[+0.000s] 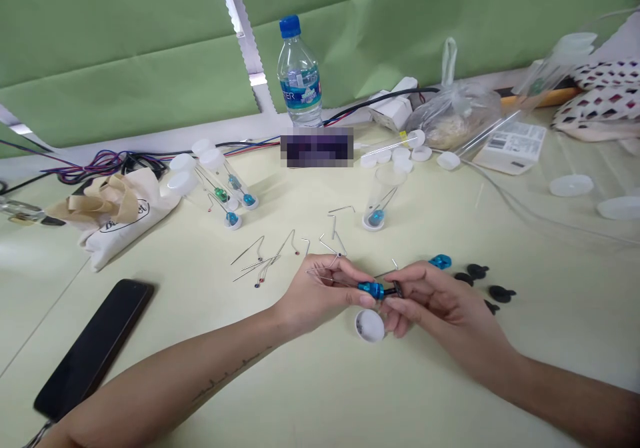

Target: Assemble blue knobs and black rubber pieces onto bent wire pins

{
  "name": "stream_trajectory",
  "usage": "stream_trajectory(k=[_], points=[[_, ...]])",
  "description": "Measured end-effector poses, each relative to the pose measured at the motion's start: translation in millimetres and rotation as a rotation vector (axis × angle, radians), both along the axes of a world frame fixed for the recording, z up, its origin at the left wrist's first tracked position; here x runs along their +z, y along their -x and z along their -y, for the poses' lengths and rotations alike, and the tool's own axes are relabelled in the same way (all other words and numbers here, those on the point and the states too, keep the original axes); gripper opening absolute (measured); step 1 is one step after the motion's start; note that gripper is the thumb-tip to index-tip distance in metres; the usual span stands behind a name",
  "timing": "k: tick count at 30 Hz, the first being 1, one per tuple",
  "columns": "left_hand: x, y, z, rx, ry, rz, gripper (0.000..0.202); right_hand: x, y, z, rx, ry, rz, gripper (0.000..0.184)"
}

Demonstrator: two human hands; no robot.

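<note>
My left hand [320, 293] pinches a small blue metal part [373, 291] and has a bent wire hook tucked under its fingers. My right hand [435, 301] pinches the dark end of the same part from the other side. Both hands hover just above a white cap [370, 326] on the pale table [300, 395]. Another blue part [441, 261] lies just beyond my right hand. Several bent wire hooks [265, 261] are scattered in front of my left hand.
Black rubber pieces [493, 293] lie right of my hand. Clear tubes with white caps [220, 188] and an upright tube [383, 201] stand further back. A water bottle [299, 75], plastic bag [457, 118], cloth pouch [120, 211], cables and black phone [95, 348] surround them.
</note>
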State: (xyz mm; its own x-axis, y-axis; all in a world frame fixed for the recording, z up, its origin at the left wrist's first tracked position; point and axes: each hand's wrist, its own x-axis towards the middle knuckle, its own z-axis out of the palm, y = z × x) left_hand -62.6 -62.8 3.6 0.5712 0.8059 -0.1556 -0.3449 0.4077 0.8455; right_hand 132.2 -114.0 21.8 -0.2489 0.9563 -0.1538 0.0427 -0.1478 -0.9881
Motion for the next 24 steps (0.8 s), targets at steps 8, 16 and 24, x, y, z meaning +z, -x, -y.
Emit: stream_trajectory(k=[8,16,24], points=[[0.1,-0.7,-1.3,0.018,0.044,-0.005,0.022,-7.6,-1.0,0.4,-0.036,0.038,-0.013,0.022],[4.4,-1.2,-1.5,0.017,0.055,-0.007,0.020,-13.3,-8.2,-0.2,-0.098,-0.359,0.125,0.015],[1.3,1.1,-1.2,-0.030,0.032,0.022,0.019,-9.4,-4.6,0.5,-0.121,-0.443,0.112,0.023]])
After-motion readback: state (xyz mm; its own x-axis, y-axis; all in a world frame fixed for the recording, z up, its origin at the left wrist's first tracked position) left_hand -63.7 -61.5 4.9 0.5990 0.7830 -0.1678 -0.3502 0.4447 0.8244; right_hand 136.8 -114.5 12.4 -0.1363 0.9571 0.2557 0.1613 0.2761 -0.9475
